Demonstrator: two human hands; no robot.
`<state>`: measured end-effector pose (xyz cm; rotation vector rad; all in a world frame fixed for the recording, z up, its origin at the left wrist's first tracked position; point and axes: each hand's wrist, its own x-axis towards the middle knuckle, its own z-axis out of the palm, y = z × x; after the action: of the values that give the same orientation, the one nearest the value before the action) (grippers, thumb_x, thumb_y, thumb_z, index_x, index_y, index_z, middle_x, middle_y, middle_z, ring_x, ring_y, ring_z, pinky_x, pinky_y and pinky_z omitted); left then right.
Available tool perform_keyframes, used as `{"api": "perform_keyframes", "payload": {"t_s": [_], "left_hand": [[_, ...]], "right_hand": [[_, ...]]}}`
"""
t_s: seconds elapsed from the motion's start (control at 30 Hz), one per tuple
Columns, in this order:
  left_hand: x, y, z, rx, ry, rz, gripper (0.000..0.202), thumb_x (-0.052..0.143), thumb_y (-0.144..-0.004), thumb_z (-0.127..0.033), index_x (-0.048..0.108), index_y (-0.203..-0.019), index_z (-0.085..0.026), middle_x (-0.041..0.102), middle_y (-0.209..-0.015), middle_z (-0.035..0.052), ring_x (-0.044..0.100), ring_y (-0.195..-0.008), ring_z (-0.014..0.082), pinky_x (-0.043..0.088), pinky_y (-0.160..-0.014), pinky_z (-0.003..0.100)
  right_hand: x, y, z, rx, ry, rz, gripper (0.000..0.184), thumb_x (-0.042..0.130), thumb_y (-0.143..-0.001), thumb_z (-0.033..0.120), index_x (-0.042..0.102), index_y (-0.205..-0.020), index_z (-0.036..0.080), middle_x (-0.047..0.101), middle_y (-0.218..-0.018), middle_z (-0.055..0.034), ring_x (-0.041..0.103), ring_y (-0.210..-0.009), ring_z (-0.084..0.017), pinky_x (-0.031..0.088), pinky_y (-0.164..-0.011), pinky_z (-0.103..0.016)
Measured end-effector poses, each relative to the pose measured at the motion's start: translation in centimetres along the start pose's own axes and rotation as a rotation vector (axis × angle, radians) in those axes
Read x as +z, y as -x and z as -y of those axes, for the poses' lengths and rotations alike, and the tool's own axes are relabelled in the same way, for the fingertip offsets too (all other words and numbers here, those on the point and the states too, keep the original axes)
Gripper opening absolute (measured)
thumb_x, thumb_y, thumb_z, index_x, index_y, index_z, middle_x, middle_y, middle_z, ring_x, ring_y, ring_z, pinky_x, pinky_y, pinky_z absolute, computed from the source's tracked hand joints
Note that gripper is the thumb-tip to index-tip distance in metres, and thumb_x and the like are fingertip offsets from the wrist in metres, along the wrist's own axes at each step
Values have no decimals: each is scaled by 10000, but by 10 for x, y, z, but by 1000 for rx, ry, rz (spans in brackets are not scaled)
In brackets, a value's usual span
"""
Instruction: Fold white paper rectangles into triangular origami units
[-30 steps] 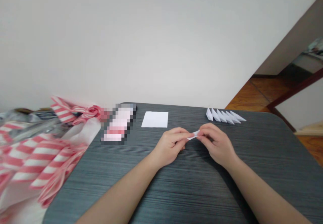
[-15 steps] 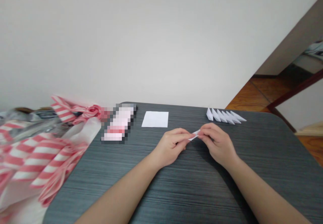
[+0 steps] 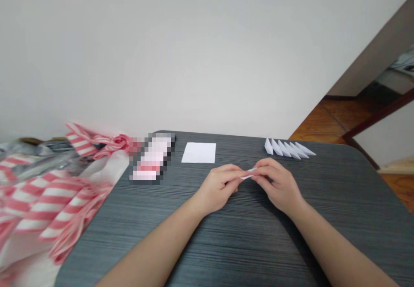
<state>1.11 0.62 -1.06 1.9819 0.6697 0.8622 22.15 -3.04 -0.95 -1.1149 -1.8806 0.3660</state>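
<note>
My left hand (image 3: 220,188) and my right hand (image 3: 278,185) meet above the dark grey wood-grain table (image 3: 258,244), their fingertips pinching a small folded strip of white paper (image 3: 249,173) between them. Much of the strip is hidden by my fingers. Beyond the hands, a flat white paper sheet (image 3: 198,152) lies on the tabletop. To its right, a row of several folded white paper pieces (image 3: 287,148) lies overlapping near the far edge.
A pixelated, blurred pink-and-white object (image 3: 152,160) lies at the far left of the table. Beside the table's left edge is a heap of pink-striped white fabric (image 3: 48,205). A wooden floor (image 3: 333,121) shows beyond the right corner.
My fingers have shifted slightly on the paper strip, and the strip now shows less between them. Nothing else on the table has moved.
</note>
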Motion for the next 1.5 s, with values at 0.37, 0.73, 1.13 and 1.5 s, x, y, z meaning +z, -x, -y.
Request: {"api": "perform_keyframes", "payload": {"t_s": [0.37, 0.73, 1.13, 1.5], "left_hand": [[0, -1, -3, -29, 12, 12, 281, 492, -971, -174, 729, -1121, -184, 646, -961, 52, 570, -593, 54, 496, -593, 183], [0, 0, -3, -24, 14, -2, 268, 501, -964, -166, 730, -1103, -166, 647, -971, 56, 573, -583, 48, 506, -600, 185], [0, 1, 0, 1, -22, 13, 307, 493, -964, -159, 711, -1176, -197, 643, -1008, 58, 583, -624, 63, 512, -625, 199], [0, 0, -2, -37, -3, -18, 284, 483, -983, -216, 732, -1114, -181, 661, -932, 55, 578, -597, 65, 500, -602, 197]], "right_hand": [[0, -1, 3, 22, -20, 3, 102, 618, -916, 151, 688, -935, 222, 659, -942, -54, 639, -829, -174, 521, -698, -296], [-1, -1, -1, 16, 6, -39, 114, 603, -919, 122, 666, -880, 210, 644, -923, -52, 638, -853, -181, 511, -770, -318], [-2, -2, -1, 11, 38, 27, 140, 542, -941, 114, 632, -884, 205, 631, -944, -65, 628, -886, -190, 511, -793, -321], [0, -2, 1, 39, 43, -42, 117, 592, -909, 122, 659, -865, 208, 650, -949, -62, 643, -862, -192, 524, -767, -312]]}}
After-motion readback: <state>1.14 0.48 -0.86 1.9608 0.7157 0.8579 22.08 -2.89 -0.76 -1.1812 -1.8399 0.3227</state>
